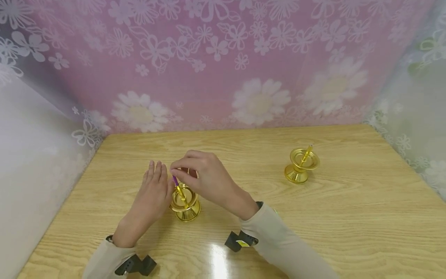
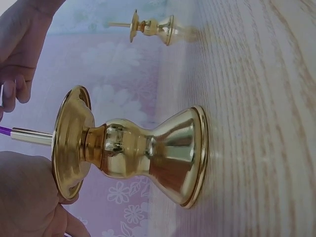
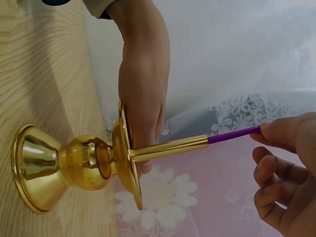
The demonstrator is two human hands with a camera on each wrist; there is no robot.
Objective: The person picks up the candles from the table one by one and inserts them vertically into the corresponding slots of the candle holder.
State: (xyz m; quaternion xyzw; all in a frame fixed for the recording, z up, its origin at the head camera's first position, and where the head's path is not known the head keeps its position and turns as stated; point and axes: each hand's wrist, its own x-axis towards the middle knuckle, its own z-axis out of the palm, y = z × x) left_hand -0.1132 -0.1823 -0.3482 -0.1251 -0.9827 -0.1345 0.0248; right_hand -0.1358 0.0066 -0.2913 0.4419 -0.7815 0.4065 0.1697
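A shiny gold candle holder [image 1: 188,214], with a round dish and a narrow upright tube [image 3: 173,148], stands on the table in front of me. My right hand [image 1: 210,176] pinches a thin purple stick [image 3: 234,135] between thumb and finger. The stick's lower end meets the top of the tube; how deep it sits is hidden. Beside the dish's left side is my left hand [image 1: 150,197], its fingers straight and pointing away from me. In the left wrist view that hand lies against the dish rim [image 2: 74,192], partly hidden behind it.
A second gold candle holder [image 1: 296,176] stands farther back on the right, its tube upright. Both rest on a wood-grain table [image 1: 348,217]. Flowered pink cloth [image 1: 209,77] hangs behind the far edge, with pale cloth at the left and right sides.
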